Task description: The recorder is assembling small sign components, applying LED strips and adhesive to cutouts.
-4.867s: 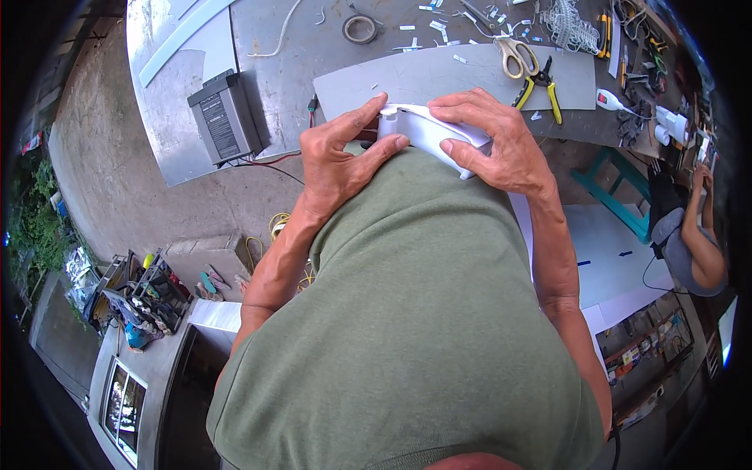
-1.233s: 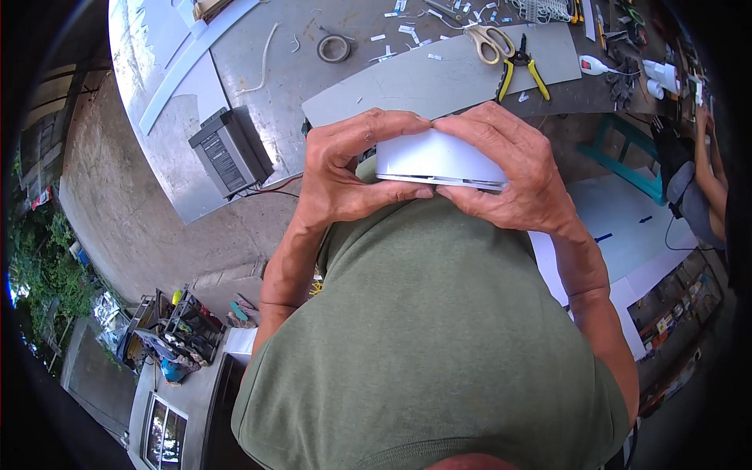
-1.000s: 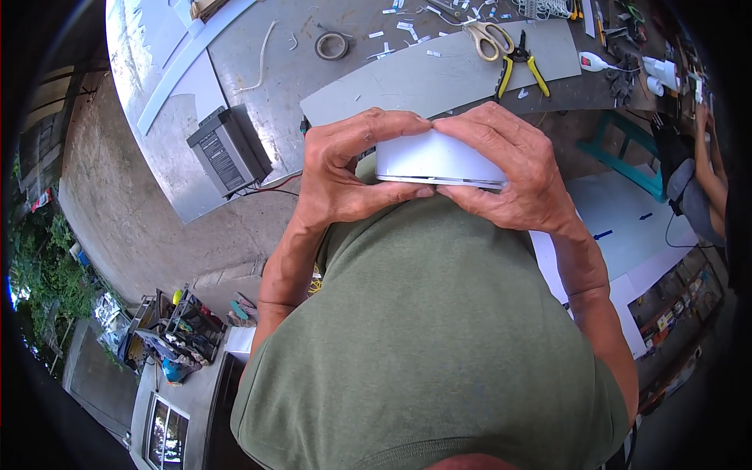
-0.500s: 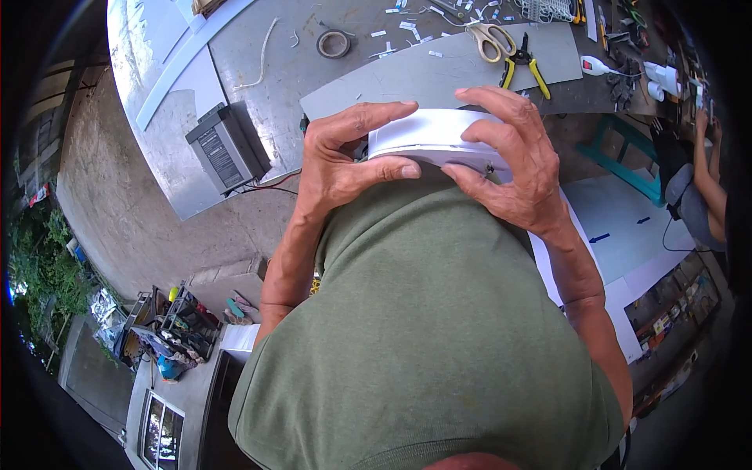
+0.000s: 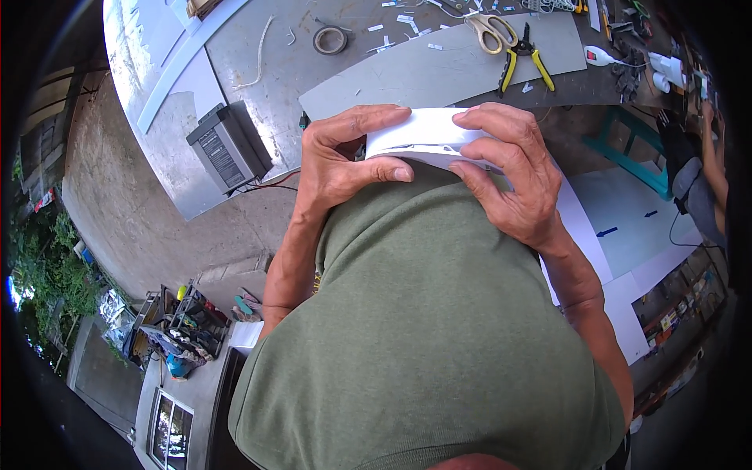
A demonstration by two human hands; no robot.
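Note:
A white curved piece with a flat band-like side [image 5: 427,129] is held close to my body, over the near edge of the workbench. My left hand [image 5: 341,153] grips its left end, thumb below and fingers on top. At the right end, my right hand [image 5: 517,168] pinches it between thumb and bent fingers. A thin gap runs along the seam between the upper face and the lower edge. Just beyond lies a grey sheet [image 5: 376,86], with yellow-handled pliers [image 5: 525,63] and beige-handled scissors [image 5: 491,33] on it.
A dark power supply box [image 5: 227,149] with wires stands at the bench's left edge. Behind are a tape roll [image 5: 330,40] and small white scraps. Right are a teal stool [image 5: 627,149], white panels with blue arrows [image 5: 607,232] and another person's arm [image 5: 711,164].
My right hand has shifted its hold, its fingers and thumb now closer together on the right end. The white piece has tilted slightly, and the seam gap looks wider.

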